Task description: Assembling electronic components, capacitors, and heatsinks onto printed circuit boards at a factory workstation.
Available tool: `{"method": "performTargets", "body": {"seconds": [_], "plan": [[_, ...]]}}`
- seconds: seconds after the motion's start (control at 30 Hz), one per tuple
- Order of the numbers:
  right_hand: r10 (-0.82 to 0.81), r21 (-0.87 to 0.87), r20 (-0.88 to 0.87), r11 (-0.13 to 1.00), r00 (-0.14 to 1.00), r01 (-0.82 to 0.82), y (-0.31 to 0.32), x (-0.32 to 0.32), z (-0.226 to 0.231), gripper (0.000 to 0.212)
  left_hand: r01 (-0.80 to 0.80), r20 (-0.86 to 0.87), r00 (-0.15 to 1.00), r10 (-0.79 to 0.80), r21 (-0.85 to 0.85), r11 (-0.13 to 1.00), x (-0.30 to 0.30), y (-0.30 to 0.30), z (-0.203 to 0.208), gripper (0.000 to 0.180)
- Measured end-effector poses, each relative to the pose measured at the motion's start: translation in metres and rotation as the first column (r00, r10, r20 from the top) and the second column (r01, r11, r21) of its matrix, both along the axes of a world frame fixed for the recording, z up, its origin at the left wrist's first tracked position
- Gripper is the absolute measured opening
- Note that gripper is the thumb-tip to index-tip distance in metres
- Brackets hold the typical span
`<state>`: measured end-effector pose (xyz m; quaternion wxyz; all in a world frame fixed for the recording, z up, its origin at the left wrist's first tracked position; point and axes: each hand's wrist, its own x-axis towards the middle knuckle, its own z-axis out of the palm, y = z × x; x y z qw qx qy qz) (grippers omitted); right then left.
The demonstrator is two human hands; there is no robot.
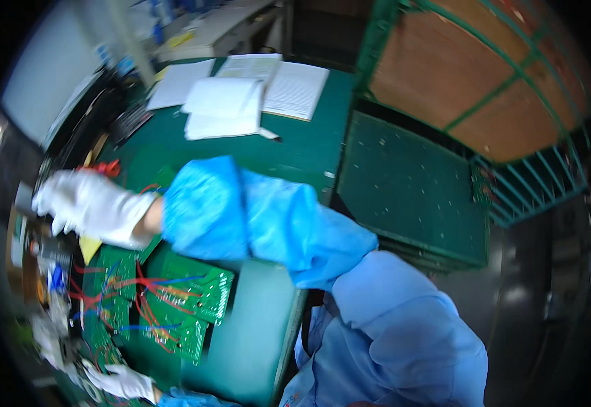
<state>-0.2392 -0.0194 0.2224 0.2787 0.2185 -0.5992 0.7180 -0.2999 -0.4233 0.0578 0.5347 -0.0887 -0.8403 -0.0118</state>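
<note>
My right hand (92, 205), in a white glove below a blue sleeve cover, reaches across the green table toward its far left side. Its fingers are smeared by motion, and whatever may be in them cannot be made out. Beneath and beside it lie several green circuit boards (212, 298) with red and blue wires (147, 298) attached. At the lower left, my white-gloved left hand (122, 382) is near the end of these boards, fingers stretched and apart. A small yellow piece (90, 249) shows just below my right hand.
Open papers (224, 105) lie on the green table (302, 146) toward the back. A keyboard (131, 123) and a red object (104, 167) sit near the left side. Right of the table stands a lower green surface (410, 183) beside a green metal frame (495, 102). Blurred small items crowd the left edge.
</note>
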Motion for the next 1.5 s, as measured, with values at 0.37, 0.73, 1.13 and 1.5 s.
{"method": "performTargets", "body": {"seconds": [0.37,0.73,1.13,1.5], "plan": [[-0.546,-0.152,0.804,0.193,0.235,0.969,0.339,0.528,-0.208,0.034,0.642,0.133,0.765,-0.631,-0.081,0.762,0.16,0.247,0.097,0.023],[-0.519,0.562,0.454,-0.464,-0.724,0.685,0.429,0.976,-0.465,0.031,0.998,0.828,0.061,-0.557,-0.044,0.043,0.274,0.498,0.023,0.059],[-0.127,0.891,0.291,-0.325,-0.948,0.317,0.479,1.083,-0.455,0.041,0.994,0.908,0.043,-0.417,-0.079,-0.069,0.273,0.547,-0.039,0.074],[-0.135,0.831,0.521,-0.148,-0.843,0.537,0.541,1.076,-0.421,0.063,0.996,0.929,0.027,-0.37,-0.055,-0.067,0.277,0.556,-0.045,0.078]]}}
